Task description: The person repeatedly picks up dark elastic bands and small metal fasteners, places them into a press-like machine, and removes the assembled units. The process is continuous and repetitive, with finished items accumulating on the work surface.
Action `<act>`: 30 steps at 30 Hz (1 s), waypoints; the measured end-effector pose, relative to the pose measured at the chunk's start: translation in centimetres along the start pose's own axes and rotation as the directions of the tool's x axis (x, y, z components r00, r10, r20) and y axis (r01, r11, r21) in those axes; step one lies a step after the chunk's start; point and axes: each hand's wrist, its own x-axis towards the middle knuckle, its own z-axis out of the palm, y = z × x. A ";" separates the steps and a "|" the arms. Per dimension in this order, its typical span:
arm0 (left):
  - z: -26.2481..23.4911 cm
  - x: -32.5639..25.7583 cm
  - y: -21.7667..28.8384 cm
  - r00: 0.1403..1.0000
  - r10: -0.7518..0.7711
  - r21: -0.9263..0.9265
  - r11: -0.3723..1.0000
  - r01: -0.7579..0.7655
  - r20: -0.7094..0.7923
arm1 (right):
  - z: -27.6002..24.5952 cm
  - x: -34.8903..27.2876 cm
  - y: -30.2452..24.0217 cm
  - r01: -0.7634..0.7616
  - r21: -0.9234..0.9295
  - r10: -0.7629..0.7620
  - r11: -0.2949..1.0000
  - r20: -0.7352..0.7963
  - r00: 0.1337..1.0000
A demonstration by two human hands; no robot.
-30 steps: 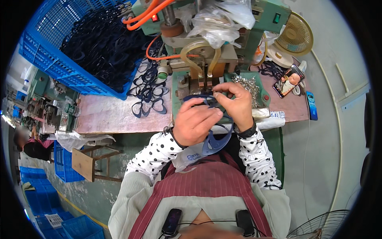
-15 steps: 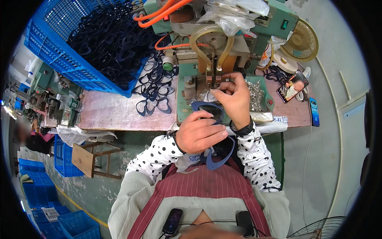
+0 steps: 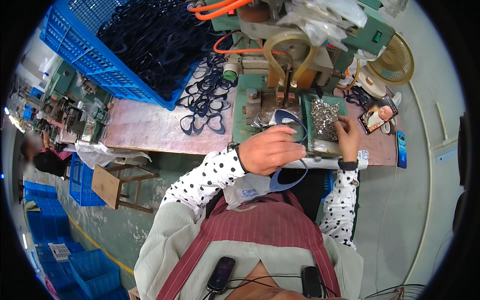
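My left hand (image 3: 272,150) is closed round the middle of a dark blue eyeglass frame (image 3: 290,181); one rim shows above the fingers and the other below. It is held just in front of the green press machine (image 3: 277,95), whose metal jig stands behind the upper rim. My right hand (image 3: 348,138) is at the right side of a green tray (image 3: 342,103) of small silvery metal parts (image 3: 324,116). Its thumb and fingers are bent together at the edge of the pile, and whatever is between them is too small to make out.
More dark blue frames (image 3: 204,107) lie on the table (image 3: 150,127) left of the press, and a blue crate (image 3: 115,82) full of them stands behind. A phone (image 3: 379,116), a blue packet (image 3: 401,149) and a fan (image 3: 390,54) are at right. A wooden stool (image 3: 107,187) stands on the floor.
My right hand has left the press jig and moved right to the tray of metal parts. My left hand, still holding the eyeglass frame, has shifted slightly right and up. The view has shifted.
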 end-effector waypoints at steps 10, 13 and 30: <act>0.1 -0.3 0.2 0.998 0.043 0.140 0.989 -0.048 0.039 | 2.7 -0.1 0.3 0.255 -0.333 -0.287 0.908 -0.048 0.957; -1.6 -0.1 1.5 0.998 0.018 0.297 0.954 -0.037 0.065 | 2.8 0.3 1.1 0.236 -0.084 -0.246 0.968 -0.134 0.960; -8.5 -19.0 -17.4 0.101 -0.881 0.732 -0.315 0.604 -0.462 | 3.7 -0.5 0.4 0.177 -0.180 -0.226 0.968 -0.299 0.927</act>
